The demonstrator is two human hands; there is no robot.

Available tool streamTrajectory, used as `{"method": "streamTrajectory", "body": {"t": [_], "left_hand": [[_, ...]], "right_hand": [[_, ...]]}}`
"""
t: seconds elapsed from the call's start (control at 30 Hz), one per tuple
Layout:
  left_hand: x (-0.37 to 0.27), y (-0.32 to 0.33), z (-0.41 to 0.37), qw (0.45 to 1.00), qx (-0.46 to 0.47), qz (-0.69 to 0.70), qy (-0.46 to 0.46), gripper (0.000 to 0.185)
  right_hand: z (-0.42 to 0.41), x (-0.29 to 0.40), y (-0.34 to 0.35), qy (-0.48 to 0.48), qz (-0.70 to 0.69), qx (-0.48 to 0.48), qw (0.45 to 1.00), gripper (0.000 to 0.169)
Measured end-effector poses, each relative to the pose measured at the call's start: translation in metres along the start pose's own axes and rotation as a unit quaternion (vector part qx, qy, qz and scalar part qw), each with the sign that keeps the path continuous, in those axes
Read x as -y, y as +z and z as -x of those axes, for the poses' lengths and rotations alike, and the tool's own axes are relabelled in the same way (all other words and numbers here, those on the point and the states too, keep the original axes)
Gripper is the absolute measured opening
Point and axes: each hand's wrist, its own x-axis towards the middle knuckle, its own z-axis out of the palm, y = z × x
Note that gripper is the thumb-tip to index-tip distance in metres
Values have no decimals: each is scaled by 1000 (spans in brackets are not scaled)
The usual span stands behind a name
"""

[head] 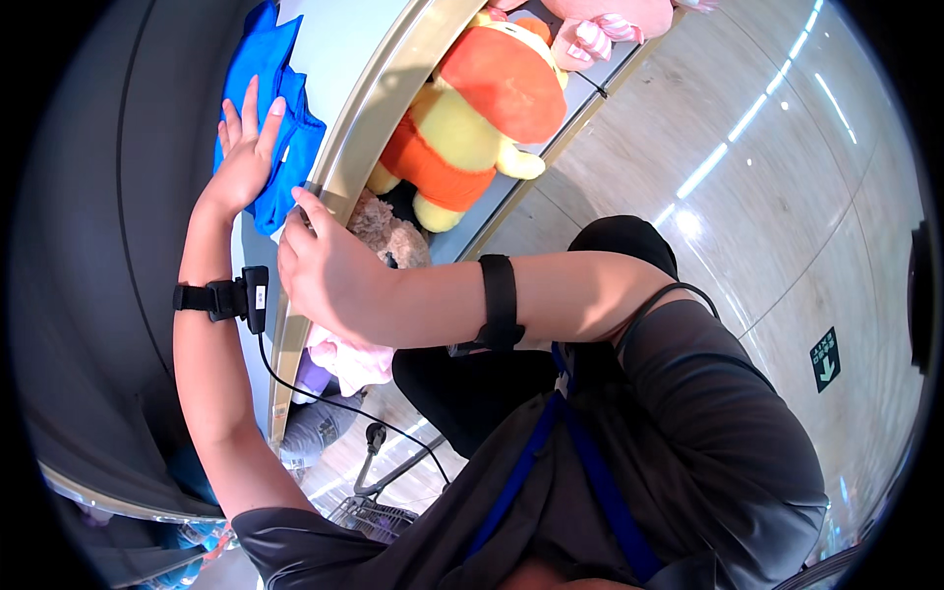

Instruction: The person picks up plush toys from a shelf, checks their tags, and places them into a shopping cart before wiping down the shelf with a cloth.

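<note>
A folded blue cloth [276,173] lies on the white upper shelf [339,44]. My left hand [247,158] rests flat on it, fingers spread and nothing gripped. Close to the cloth's lower end, my right hand [324,269] is at the shelf's gold-coloured front edge [376,96]. Its fingers are curled and the thumb reaches forward. Something small and dark shows by the thumb, but whether the fingers pinch it is hidden. Both forearms wear black straps; the left one carries a small black device [256,299] with a cable.
Below the upper shelf sit a yellow plush toy [461,125] in orange clothes, a pink plush toy [619,22] and a curly beige plush [391,228]. A dark curved panel [81,221] backs the shelf. A wire basket cart [372,516] and an exit floor sign [826,360] are nearby.
</note>
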Motion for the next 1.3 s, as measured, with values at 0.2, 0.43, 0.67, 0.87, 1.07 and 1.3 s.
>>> {"method": "streamTrajectory", "body": {"t": [0.2, 0.43, 0.67, 0.87, 1.07, 1.3], "left_hand": [[25, 12, 5, 999, -2, 37, 1, 78], [37, 23, 54, 999, 8, 41, -12, 75], [55, 29, 111, 995, 37, 59, -72, 74], [54, 8, 158, 978, 89, 137, -130, 69], [92, 26, 192, 981, 54, 137, -124, 66], [131, 41, 217, 981, 5, 132, -144, 57]], "right_hand": [[-1, 2, 13, 16, -18, -70, 997, 30], [-4, -10, 21, 18, -49, -119, 991, 19], [-4, -15, 18, -27, -35, -95, 995, 22], [2, -8, 32, 8, -11, -147, 989, 22], [-6, -15, 21, -18, -70, -92, 993, 20], [-16, -26, 35, -53, -77, -110, 990, 14]]}}
